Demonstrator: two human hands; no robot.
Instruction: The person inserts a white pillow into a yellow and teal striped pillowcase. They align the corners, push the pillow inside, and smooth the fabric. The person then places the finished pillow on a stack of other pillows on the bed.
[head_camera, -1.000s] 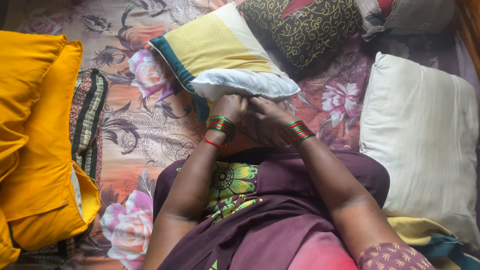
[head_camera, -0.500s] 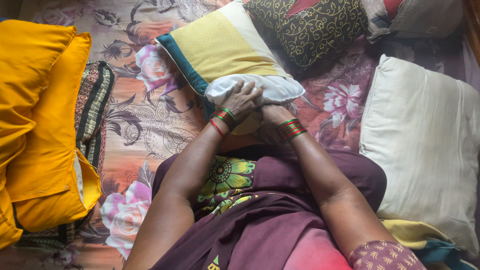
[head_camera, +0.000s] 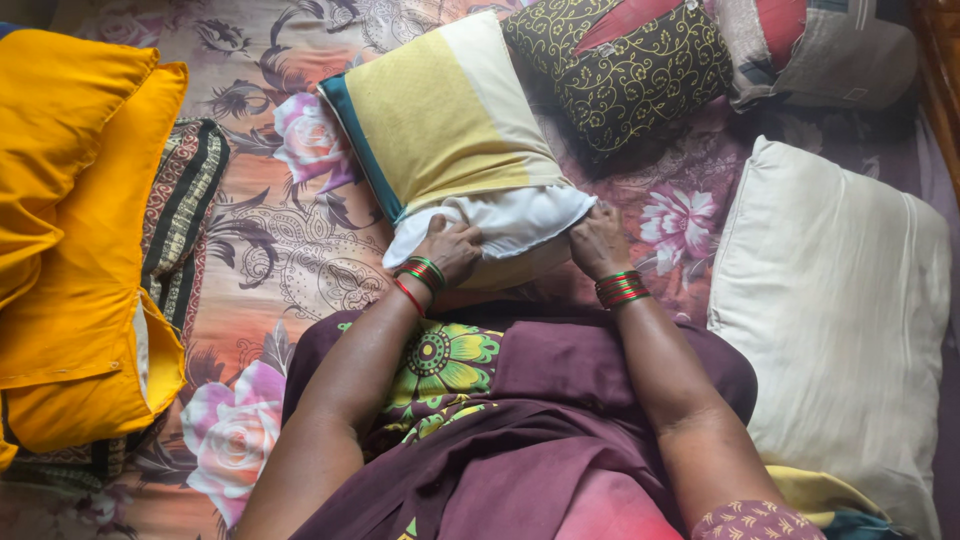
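Pillow (head_camera: 500, 222), white, lies on the bed (head_camera: 290, 250) just in front of the person's lap, mostly inside a yellow, cream and teal cover (head_camera: 440, 110); only its near end shows at the cover's open mouth. The left hand (head_camera: 448, 250) has its grip closed on the mouth's left corner, fingers curled into the white cloth. The right hand (head_camera: 597, 240) is pressed against the mouth's right corner; whether its fingers pinch the cloth I cannot tell. By the look of it, the covering is nearly done: most of the pillow is in, and what is left is the bare white end and the open mouth.

To the left lie yellow cushions (head_camera: 70, 230), one with an open flap, on a striped cloth (head_camera: 185, 215). To the right lies a bare cream pillow (head_camera: 840, 300), uncovered. Farther off, past the cover, sit a dark cushion with yellow scrollwork (head_camera: 640, 70) and a grey and red one (head_camera: 820, 45).
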